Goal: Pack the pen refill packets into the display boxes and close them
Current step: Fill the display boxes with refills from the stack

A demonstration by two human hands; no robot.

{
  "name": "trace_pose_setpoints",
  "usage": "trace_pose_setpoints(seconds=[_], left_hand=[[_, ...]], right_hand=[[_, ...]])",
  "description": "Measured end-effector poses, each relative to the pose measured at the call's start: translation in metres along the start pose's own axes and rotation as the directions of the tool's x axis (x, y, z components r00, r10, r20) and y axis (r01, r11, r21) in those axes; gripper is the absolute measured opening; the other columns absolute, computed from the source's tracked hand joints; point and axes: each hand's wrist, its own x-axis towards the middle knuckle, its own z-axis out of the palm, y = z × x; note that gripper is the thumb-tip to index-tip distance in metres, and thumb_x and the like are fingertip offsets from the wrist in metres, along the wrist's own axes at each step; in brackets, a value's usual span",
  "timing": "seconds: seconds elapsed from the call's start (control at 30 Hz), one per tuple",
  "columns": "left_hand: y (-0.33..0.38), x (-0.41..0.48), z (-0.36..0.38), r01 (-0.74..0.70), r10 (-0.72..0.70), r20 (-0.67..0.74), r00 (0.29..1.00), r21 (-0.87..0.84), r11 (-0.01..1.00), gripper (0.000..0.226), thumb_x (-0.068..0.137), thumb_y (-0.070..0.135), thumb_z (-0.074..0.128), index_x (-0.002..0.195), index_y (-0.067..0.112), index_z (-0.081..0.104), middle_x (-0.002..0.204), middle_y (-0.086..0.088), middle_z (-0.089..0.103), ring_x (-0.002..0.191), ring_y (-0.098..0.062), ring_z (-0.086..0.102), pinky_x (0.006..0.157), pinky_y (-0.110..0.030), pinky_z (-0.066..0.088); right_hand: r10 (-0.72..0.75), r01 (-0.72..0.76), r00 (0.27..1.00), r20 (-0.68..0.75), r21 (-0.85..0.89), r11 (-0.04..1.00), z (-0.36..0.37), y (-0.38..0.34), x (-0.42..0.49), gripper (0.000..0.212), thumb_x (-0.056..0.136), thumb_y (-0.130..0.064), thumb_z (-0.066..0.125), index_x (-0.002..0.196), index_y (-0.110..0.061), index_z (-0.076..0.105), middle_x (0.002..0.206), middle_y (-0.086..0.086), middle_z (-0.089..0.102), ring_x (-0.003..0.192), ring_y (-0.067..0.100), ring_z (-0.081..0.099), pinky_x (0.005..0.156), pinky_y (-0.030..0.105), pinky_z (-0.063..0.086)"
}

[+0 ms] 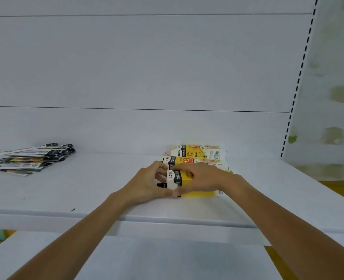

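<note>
Three yellow-and-white display boxes lie in a row on the white shelf (pixel 106 184). The nearest box (pixel 195 193) is between both hands. My left hand (pixel 146 183) curls round its left end, fingers at the white-and-black end flap (pixel 172 179). My right hand (pixel 202 178) lies over the box's top with its thumb at the front lower edge. Behind it lie a second box (pixel 182 160) and a third box (pixel 201 151) against the back panel. A pile of several black-and-white refill packets (pixel 29 159) lies at the shelf's far left, apart from both hands.
The shelf's back panel (pixel 146 67) rises right behind the boxes. A slotted upright (pixel 297 87) marks the right end. The shelf's front edge (pixel 167 219) runs under my forearms, and a lower white shelf (pixel 146 259) sits below it.
</note>
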Motion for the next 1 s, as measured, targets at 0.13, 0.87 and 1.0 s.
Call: trace_pose_setpoints(seconds=[0.13,0.87,1.0], left_hand=[[-0.012,-0.008,-0.009,0.021,-0.018,-0.034,0.999,0.087,0.996,0.05,0.06,0.039,0.084,0.101,0.032,0.057,0.1,0.022,0.062,0.096,0.001,0.056,0.081,-0.019,0.044],[-0.022,-0.014,-0.017,-0.083,0.076,0.04,0.996,0.263,0.961,0.017,0.089,0.027,0.054,0.085,0.04,0.065,0.084,0.024,0.06,0.081,0.002,0.052,0.071,-0.018,0.037],[-0.021,-0.014,-0.02,-0.075,0.115,-0.161,0.98,0.233,0.97,0.013,0.09,0.027,0.056,0.095,0.028,0.068,0.098,0.017,0.061,0.095,-0.004,0.053,0.085,-0.024,0.04]], right_hand=[[0.05,-0.049,0.999,-0.013,0.1,0.994,0.0,0.003,0.003,0.066,0.072,-0.056,0.069,0.13,-0.042,0.042,0.111,-0.013,0.051,0.1,0.011,0.048,0.086,0.027,0.039],[-0.219,0.012,0.874,-0.435,-0.429,0.903,0.021,-0.008,0.002,0.078,0.075,-0.075,0.031,0.126,-0.021,0.052,0.124,-0.003,0.057,0.118,0.018,0.045,0.101,0.037,0.029],[-0.048,-0.168,0.857,-0.513,-0.366,0.915,0.01,0.012,-0.021,0.075,0.074,-0.076,0.036,0.129,-0.026,0.046,0.131,-0.003,0.048,0.124,0.019,0.037,0.1,0.04,0.031]])
